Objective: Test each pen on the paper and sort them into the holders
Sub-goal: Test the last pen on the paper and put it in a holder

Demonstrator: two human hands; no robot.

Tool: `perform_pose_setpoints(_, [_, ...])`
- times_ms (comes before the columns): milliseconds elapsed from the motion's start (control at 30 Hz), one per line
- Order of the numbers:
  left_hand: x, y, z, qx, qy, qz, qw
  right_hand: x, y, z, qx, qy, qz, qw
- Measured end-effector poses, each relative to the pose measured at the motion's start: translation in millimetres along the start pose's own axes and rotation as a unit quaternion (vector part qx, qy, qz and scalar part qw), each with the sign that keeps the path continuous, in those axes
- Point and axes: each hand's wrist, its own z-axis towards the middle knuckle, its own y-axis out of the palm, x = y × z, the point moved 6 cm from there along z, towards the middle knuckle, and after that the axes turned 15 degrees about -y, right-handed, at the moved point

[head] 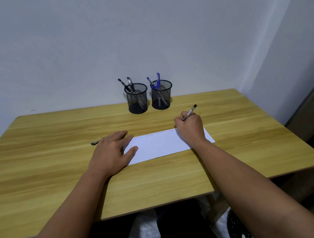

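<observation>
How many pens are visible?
6: two in the left holder, two in the right holder, one in the right hand, one beside the left hand.

Your right hand point(189, 127) grips a pen point(189, 112), tip on the paper's point(160, 145) far edge w/ faint written words. Your left hand point(111, 152) lies flat on the paper's left end; another pen point(95, 142) lies just beyond it. At the table's point(61, 166) rear: left mesh holder point(137, 99) w/ black pens, right mesh holder point(162, 95) w/ blue pens.

- Two mesh holders stand side by side at the counter's point(57, 128) far edge, left holder point(137, 98) and right holder point(161, 95), each with two pens in it.
- The paper point(160, 144) lies mid-counter, before the holders.
- The left hand point(110, 152) rests on the paper's left end; the right hand point(189, 127) on its right end, gripping a pen point(190, 112).
- Another pen point(95, 142) lies left of the paper, just behind the left hand.
</observation>
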Motion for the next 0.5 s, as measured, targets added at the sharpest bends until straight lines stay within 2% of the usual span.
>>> perform_pose_setpoints(167, [-1.6, 1.8, 0.8, -0.002, 0.001, 0.005, 1.0, -2.3, 0.7, -1.2, 0.002, 0.0, -0.002, 1.0])
perform_pose_setpoints(300, [-2.2, 2.5, 0.6, -0.004, 0.0, 0.006, 1.0, -2.8, -10.5, -0.3, 0.047, 0.021, -0.01, 0.999])
perform_pose_setpoints(500, [-1.6, 1.7, 0.7, -0.003, 0.0, 0.006, 1.0, 2.2, -13.6, 4.8, 0.074, 0.06, 0.058, 0.994])
